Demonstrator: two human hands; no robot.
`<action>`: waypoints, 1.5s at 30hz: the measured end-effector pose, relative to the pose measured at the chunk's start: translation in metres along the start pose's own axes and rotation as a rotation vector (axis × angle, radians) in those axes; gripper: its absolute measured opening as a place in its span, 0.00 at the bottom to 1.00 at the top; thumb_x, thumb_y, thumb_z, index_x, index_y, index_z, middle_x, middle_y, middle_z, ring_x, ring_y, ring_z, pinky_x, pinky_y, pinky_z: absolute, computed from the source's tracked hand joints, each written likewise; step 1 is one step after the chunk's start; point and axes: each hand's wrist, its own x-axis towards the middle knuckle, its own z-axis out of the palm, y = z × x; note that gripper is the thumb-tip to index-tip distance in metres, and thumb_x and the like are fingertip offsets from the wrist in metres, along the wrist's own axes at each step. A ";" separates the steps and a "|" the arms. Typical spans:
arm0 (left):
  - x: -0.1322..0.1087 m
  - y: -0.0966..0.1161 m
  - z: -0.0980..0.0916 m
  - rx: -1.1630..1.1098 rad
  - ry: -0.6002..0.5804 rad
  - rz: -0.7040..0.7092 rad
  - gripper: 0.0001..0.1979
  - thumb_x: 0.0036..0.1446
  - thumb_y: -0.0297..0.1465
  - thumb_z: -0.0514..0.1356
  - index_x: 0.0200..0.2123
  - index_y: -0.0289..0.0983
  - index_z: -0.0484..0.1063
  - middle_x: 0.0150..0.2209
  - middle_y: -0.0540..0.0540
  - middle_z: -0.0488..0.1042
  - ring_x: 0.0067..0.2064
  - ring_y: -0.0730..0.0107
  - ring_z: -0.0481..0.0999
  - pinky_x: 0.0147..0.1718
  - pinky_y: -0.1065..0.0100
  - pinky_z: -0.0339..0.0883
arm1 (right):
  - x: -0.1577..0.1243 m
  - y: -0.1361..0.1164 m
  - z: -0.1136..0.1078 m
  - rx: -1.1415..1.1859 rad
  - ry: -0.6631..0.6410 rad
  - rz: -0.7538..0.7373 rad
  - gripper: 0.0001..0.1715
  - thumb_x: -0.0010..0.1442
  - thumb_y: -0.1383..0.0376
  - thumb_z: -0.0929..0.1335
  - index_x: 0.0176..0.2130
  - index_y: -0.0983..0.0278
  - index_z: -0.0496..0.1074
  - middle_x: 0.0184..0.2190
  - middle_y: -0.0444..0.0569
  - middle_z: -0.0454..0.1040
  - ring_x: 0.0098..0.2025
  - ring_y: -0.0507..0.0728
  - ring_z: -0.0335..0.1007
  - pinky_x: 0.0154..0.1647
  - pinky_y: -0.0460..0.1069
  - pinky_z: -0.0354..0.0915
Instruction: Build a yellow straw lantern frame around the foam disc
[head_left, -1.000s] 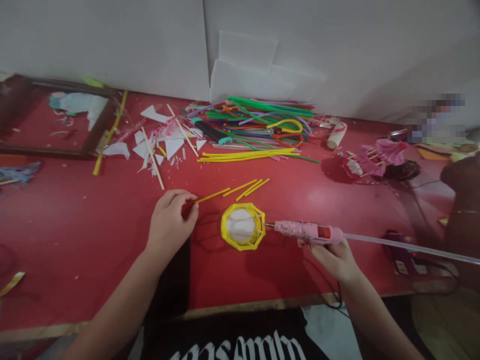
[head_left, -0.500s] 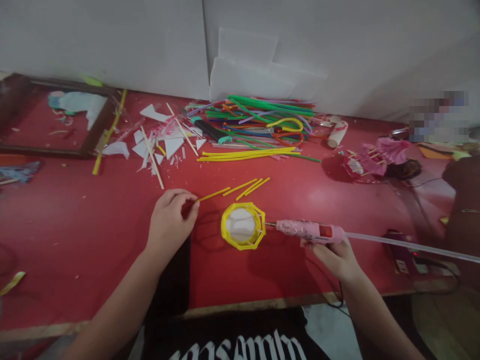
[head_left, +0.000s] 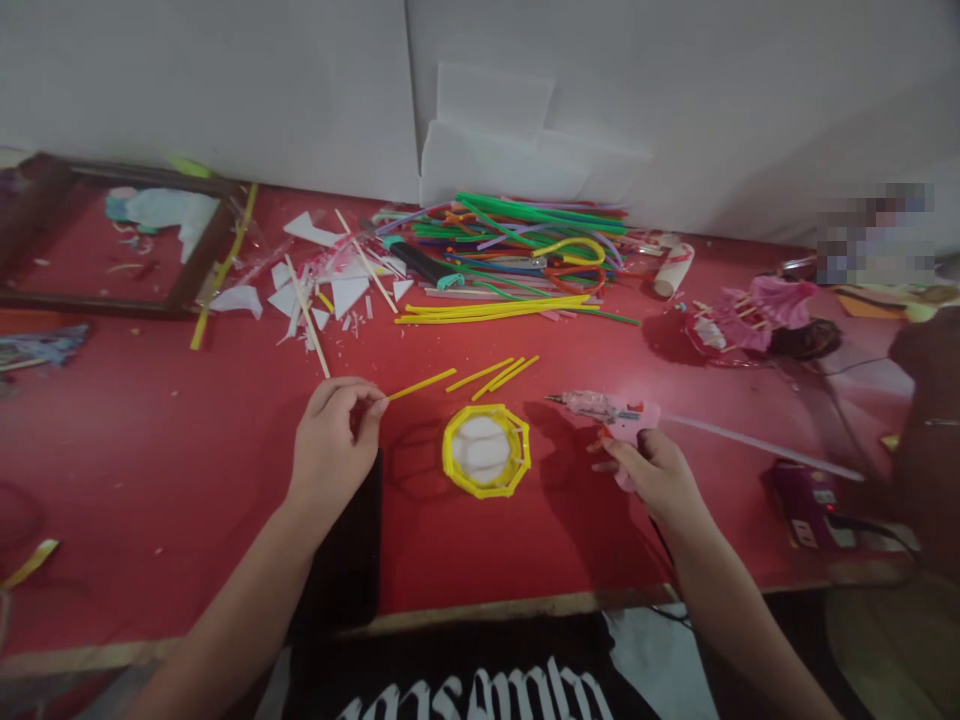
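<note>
Between thumb and fingers, my left hand (head_left: 341,430) pinches one end of a short yellow stick (head_left: 421,384), which looks like a cut pipe cleaner. My right hand (head_left: 654,470) grips a pink hot glue gun (head_left: 626,415) by its handle; the nozzle points left, and a long clear glue stick (head_left: 765,445) sticks out of its back. Between the hands sits a yellow eight-sided frame (head_left: 448,470) with a white base (head_left: 481,450) inside; neither hand touches it. Several more short yellow sticks (head_left: 480,374) lie just beyond the frame.
At the back lie a pile of coloured pipe cleaners (head_left: 517,235), a teal-and-black cutter (head_left: 424,262) and white scraps (head_left: 349,292). A dark wooden frame (head_left: 90,303) is at left. Pink crafted petals (head_left: 780,300) and a purple power strip (head_left: 806,505) are at right. A black flat object (head_left: 345,560) lies near the edge.
The glue gun has drawn back from the yellow frame's right side, moved up and rolled so its handle shows. My left hand has shifted slightly left with the yellow stick.
</note>
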 end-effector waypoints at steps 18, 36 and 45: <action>-0.019 0.045 -0.024 -0.059 -0.072 0.168 0.04 0.67 0.30 0.59 0.37 0.41 0.74 0.36 0.50 0.79 0.35 0.70 0.77 0.34 0.72 0.70 | 0.008 -0.029 0.004 -0.542 0.226 -0.224 0.40 0.60 0.30 0.58 0.20 0.58 0.57 0.18 0.47 0.68 0.22 0.55 0.61 0.29 0.51 0.51; -0.014 0.062 -0.026 -0.084 -0.276 0.237 0.05 0.66 0.29 0.59 0.37 0.40 0.74 0.35 0.50 0.80 0.37 0.66 0.77 0.37 0.66 0.69 | -0.013 -0.083 0.017 -0.057 -0.017 -0.679 0.06 0.65 0.64 0.72 0.41 0.58 0.83 0.38 0.48 0.78 0.41 0.56 0.76 0.45 0.52 0.70; -0.011 0.067 -0.026 -0.100 -0.327 0.247 0.05 0.67 0.29 0.58 0.38 0.39 0.74 0.35 0.48 0.80 0.37 0.64 0.77 0.38 0.65 0.70 | -0.013 -0.082 0.029 -0.009 -0.123 -0.621 0.05 0.64 0.64 0.73 0.38 0.57 0.83 0.37 0.47 0.76 0.40 0.56 0.73 0.45 0.55 0.70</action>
